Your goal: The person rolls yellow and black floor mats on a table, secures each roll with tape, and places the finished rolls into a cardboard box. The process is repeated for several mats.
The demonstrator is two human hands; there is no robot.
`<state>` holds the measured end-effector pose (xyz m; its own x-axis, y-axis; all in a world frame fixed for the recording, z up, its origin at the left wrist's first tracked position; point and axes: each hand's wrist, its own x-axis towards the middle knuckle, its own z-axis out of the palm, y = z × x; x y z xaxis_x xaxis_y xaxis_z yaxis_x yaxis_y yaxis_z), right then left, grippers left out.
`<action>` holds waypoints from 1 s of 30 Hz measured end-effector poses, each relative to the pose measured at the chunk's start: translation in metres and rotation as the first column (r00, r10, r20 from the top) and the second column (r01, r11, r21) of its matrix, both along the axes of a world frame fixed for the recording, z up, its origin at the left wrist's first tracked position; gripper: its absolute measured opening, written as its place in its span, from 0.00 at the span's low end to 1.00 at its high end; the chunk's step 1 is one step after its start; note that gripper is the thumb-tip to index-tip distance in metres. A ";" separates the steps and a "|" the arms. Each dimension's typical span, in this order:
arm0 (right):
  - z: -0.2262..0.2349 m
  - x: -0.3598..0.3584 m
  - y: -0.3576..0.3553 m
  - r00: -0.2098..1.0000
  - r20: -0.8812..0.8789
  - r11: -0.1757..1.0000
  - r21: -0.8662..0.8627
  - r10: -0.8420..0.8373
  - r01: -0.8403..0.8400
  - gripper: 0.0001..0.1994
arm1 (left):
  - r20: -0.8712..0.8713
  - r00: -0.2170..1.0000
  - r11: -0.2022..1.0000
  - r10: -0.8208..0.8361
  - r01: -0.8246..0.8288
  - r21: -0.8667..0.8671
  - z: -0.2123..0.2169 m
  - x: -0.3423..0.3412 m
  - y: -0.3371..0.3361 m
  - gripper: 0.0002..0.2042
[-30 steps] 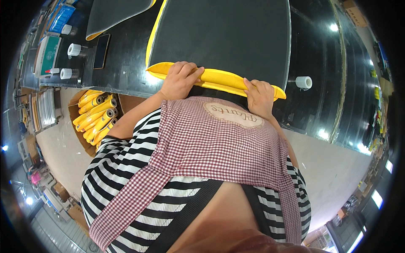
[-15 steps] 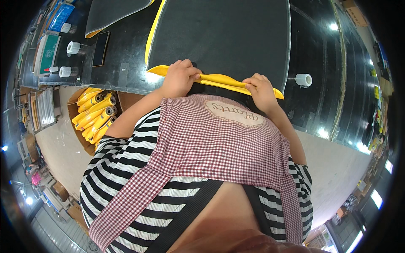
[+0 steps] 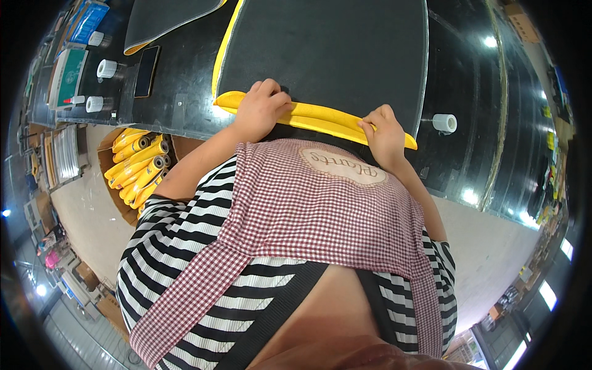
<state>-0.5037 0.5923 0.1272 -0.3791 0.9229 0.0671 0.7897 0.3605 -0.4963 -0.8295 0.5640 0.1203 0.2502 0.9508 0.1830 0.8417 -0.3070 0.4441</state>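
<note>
A black mat (image 3: 327,55) with a yellow underside lies on the dark table in front of me. Its near end is folded over into a yellow roll (image 3: 324,117). Toward the left end of this roll, my left hand (image 3: 262,111) is closed on the mat, fingers curled over the top. My right hand (image 3: 384,132) grips it near the right end, thumb and fingers pinching the yellow edge. The undersides of both grips are hidden.
Left on the table (image 3: 462,80) lie a phone (image 3: 147,72), white label rolls (image 3: 106,68), a red-tipped bottle (image 3: 74,100) and another mat (image 3: 169,21). Another white roll (image 3: 444,123) stands at right. Below the table's edge, a cardboard box (image 3: 106,161) holds several yellow rolled mats (image 3: 139,163).
The yellow roll at the mat's near end looks thicker, with more of its underside showing. Both hands keep hold of it, with only slight shifts of the fingers.
</note>
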 end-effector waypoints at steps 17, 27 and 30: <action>0.006 0.043 0.010 0.999 -0.012 0.994 -0.109 -0.029 0.028 0.14 | -0.031 0.982 0.917 0.184 -0.183 -0.354 0.028 -0.038 0.017 0.06; 0.003 0.049 -0.017 0.926 0.360 0.931 0.288 0.112 -0.224 0.14 | -0.284 0.958 0.963 -0.041 0.114 0.243 0.016 -0.045 -0.013 0.09; -0.001 0.055 -0.004 0.931 0.351 0.944 0.257 0.106 -0.205 0.13 | -0.286 0.954 0.992 -0.093 0.112 0.053 0.000 -0.056 0.004 0.09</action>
<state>-0.4483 0.5885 0.1261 -0.5620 0.8105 0.1649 0.8119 0.5787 -0.0774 -0.8850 0.5681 0.1199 0.3966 0.9051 0.1536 0.8921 -0.4194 0.1680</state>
